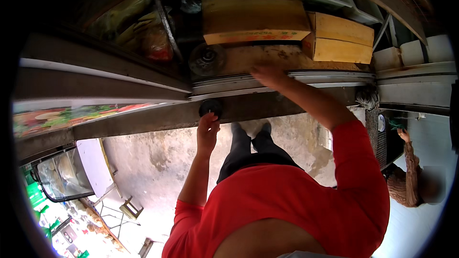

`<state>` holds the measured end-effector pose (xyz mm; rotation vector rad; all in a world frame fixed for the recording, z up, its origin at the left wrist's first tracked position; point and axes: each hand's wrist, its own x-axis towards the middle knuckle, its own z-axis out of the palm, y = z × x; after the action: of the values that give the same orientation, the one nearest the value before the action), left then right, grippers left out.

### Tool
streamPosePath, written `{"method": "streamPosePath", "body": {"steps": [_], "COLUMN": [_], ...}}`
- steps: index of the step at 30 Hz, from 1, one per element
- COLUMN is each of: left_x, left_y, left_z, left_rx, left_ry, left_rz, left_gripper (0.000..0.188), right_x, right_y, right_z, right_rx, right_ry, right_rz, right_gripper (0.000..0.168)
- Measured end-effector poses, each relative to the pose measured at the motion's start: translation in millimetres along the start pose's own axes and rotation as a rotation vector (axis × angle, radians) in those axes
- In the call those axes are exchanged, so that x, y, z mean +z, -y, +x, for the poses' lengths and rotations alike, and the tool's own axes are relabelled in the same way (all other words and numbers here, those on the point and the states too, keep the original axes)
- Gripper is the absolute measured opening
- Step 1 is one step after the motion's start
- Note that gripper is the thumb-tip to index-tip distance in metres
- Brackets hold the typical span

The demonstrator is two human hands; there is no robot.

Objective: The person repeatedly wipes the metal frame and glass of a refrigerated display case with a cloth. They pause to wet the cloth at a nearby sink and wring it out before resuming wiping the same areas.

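My left hand [207, 138] is raised in front of the ledge, its fingers bent together. Just beyond the fingertips is a small dark round object [211, 107]; I cannot tell whether the fingers grip it or only overlap it in view. My right hand [269, 74], blurred, reaches over the pale metal track [322, 77] at the front of a shelf. Whether it holds anything is not visible. On the wooden shelf board [261, 55], left of the right hand, lies a dark round lid-like thing [207, 59].
A long cardboard box [254, 18] and a smaller one [342, 39] stand on the shelf. Plastic-wrapped goods [154, 39] lie at its left. A small wooden stool [131, 208] stands on the concrete floor [161, 165]. At far right, another person's hand [404, 135] is near something green.
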<state>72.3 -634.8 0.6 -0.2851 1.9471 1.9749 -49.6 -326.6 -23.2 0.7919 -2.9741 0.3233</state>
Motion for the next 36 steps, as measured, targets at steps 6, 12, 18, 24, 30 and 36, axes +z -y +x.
{"method": "streamPosePath", "body": {"steps": [6, 12, 18, 24, 30, 36], "left_x": [10.0, 16.6, 30.3, 24.6, 12.5, 28.3], "left_y": [-3.5, -2.7, -6.2, -14.9, 1.9, 7.1], "left_z": [1.1, 10.0, 14.5, 3.9, -10.2, -0.5], "left_rx": [0.023, 0.012, 0.036, 0.07, 0.016, -0.014], "left_ry": [-0.006, 0.051, 0.078, 0.01, -0.021, 0.062], "left_rz": [-0.04, -0.037, -0.009, 0.031, 0.028, -0.022], "left_gripper": [0.029, 0.03, 0.03, 0.03, 0.029, 0.03], "right_x": [19.8, 31.5, 13.4, -64.8, -19.3, 6.6], "right_y": [86.4, 50.2, -44.5, -77.4, -44.3, 26.1], "right_z": [87.4, 62.7, -39.3, -83.9, -48.6, 23.7], "right_rx": [-0.065, -0.191, -0.154, -0.046, 0.225, -0.09], "right_ry": [0.074, -0.161, -0.238, 0.091, 0.143, -0.156], "right_rz": [0.061, 0.078, -0.088, -0.223, -0.061, -0.058], "right_gripper": [0.011, 0.009, 0.015, 0.014, 0.011, 0.016]}}
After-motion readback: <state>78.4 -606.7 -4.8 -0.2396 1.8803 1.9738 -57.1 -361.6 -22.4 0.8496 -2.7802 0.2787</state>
